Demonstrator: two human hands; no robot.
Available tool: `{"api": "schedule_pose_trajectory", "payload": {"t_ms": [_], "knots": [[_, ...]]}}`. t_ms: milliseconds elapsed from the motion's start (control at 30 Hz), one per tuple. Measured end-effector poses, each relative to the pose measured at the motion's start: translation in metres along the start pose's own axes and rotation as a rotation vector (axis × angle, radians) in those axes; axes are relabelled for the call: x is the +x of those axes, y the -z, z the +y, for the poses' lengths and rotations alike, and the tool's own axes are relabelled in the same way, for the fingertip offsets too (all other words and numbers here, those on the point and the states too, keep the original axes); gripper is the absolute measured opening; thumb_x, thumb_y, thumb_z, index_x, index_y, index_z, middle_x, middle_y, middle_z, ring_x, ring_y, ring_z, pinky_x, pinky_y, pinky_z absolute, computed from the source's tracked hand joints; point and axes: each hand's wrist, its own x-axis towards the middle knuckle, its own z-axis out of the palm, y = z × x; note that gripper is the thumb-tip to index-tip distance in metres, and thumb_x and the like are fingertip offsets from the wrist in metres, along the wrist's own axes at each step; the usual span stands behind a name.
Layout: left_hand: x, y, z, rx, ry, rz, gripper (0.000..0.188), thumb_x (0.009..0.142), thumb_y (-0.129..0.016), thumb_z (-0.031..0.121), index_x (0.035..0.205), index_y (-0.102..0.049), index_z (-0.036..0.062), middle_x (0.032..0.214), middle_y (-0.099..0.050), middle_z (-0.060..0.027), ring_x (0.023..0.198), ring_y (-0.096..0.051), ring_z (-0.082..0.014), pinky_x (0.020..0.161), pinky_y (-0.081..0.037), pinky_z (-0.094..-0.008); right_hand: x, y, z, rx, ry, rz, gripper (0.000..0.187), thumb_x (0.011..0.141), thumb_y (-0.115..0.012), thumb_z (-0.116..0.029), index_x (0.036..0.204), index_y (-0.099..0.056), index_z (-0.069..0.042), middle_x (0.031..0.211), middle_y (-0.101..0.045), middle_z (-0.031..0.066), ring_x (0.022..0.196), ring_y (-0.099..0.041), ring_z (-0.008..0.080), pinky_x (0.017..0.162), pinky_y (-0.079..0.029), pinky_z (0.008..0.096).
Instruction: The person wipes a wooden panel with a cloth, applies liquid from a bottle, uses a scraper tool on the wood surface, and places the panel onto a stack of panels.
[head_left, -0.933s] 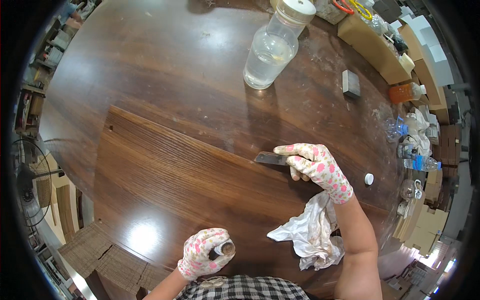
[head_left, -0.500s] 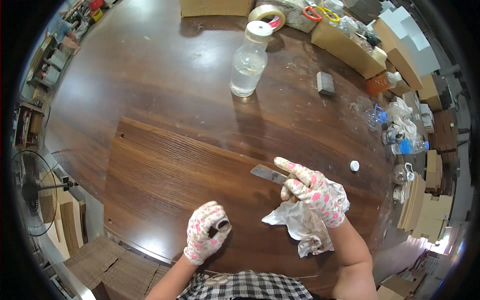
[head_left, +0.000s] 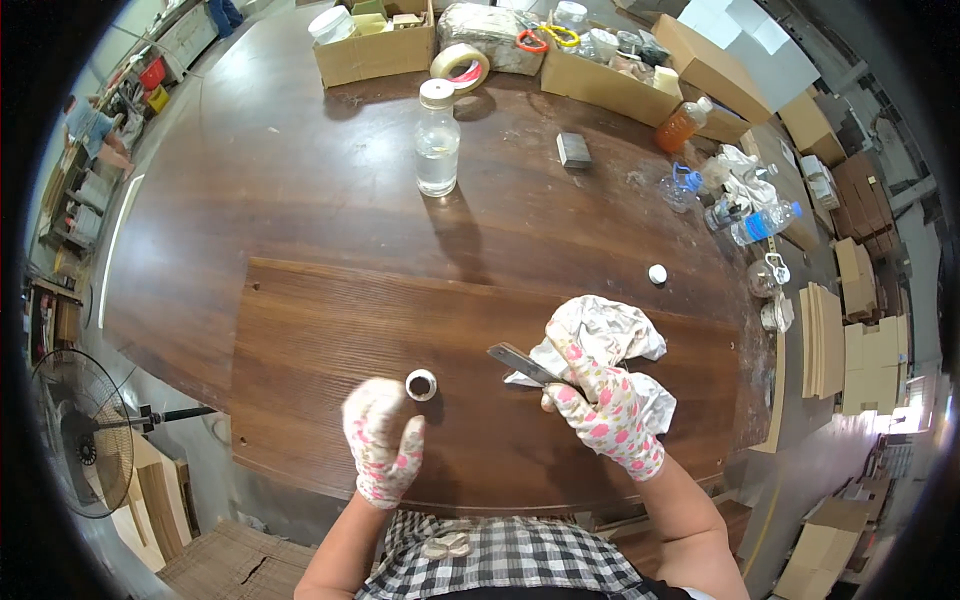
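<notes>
The left hand (head_left: 380, 432), in a white cotton glove printed with pink flowers, is just beside a small round white container (head_left: 421, 385) with a dark inside, which sits mouth up on a flat brown wood-grained panel (head_left: 320, 335); the thumb stands apart from the blurred fingers, with nothing in the gap, and whether a fingertip touches the container cannot be told. To its right, the right hand (head_left: 608, 412), gloved alike, pinches a flat grey metal blade (head_left: 522, 361) between thumb and fingers, the blade's free end reaching to the left above the panel. A crumpled, stained white cloth (head_left: 610, 330) lies about the right hand, spreading beyond it on the far side. The panel rests along the near side of a large dark brown glossy table (head_left: 190, 240). Beyond its far edge, toward the right, lies a small round white cap (head_left: 657, 274). Farther off stand a clear bottle of colourless liquid with a whitish lid (head_left: 437, 150), a grey rectangular block (head_left: 573, 150) to its right, and a roll of pale tape (head_left: 442, 69) just behind the bottle. At the far right stands a clear plastic bottle of orange liquid (head_left: 680, 127).
</notes>
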Motion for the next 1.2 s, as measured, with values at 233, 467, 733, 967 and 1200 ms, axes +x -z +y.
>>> {"api": "schedule_pose_trajectory", "payload": {"t_ms": [233, 467, 733, 967, 1200], "knots": [[0.014, -0.023, 0.059, -1.114, 0.819, -0.327, 0.024, 0.084, -0.061, 0.011, 0.105, -0.060, -0.0015, 0.097, -0.063, -0.0058, 0.089, -0.057, -0.0111, 0.082, -0.046, -0.0271, -0.027, -0.035, -0.029, -0.324, 0.296, 0.199, 0.046, 0.080, -0.062, -0.009, 0.123, -0.048, 0.004, 0.071, -0.063, 0.0099, 0.063, -0.061, 0.0236, 0.060, -0.047, 0.0331], [0.017, -0.031, 0.078, -1.235, 0.829, -0.428, 0.017, 0.086, -0.059, 0.008, 0.101, -0.060, -0.0016, 0.086, -0.063, -0.0047, 0.076, -0.059, -0.0099, 0.069, -0.047, -0.0241, -0.063, -0.028, -0.025, 0.111, 0.032, 0.129, 0.047, 0.088, -0.056, -0.015, 0.129, -0.043, 0.003, 0.075, -0.065, 0.0094, 0.062, -0.061, 0.0155, 0.059, -0.048, 0.0277], [0.010, -0.066, 0.116, -1.226, 0.868, -0.552, 0.018, 0.087, -0.058, 0.008, 0.102, -0.060, -0.0018, 0.086, -0.063, -0.0048, 0.074, -0.060, -0.0124, 0.068, -0.050, -0.0261, -0.085, 0.015, 0.010, 0.779, -0.288, -0.060, 0.044, 0.092, -0.050, -0.019, 0.132, -0.042, -0.003, 0.086, -0.064, 0.0068, 0.073, -0.060, 0.0112, 0.065, -0.049, 0.0243], [0.001, -0.126, 0.158, -1.128, 0.887, -0.566, 0.018, 0.087, -0.059, 0.009, 0.103, -0.061, -0.0003, 0.088, -0.063, -0.0024, 0.080, -0.056, -0.0084, 0.074, -0.046, -0.0245, -0.114, 0.070, 0.068, 1.017, -0.291, -0.148, 0.045, 0.093, -0.048, -0.017, 0.135, -0.038, -0.004, 0.105, -0.060, 0.0090, 0.077, -0.060, 0.0128, 0.065, -0.049, 0.0255], [0.002, -0.163, 0.194, -1.022, 0.930, -0.429, 0.011, 0.084, -0.062, 0.009, 0.089, -0.061, -0.0013, 0.079, -0.061, -0.0033, 0.065, -0.055, -0.0084, 0.057, -0.045, -0.0220, -0.127, 0.101, 0.095, 0.703, -0.154, -0.089, 0.046, 0.091, -0.051, -0.011, 0.135, -0.038, -0.002, 0.104, -0.057, 0.0027, 0.085, -0.055, 0.0089, 0.079, -0.043, 0.0244]]}}
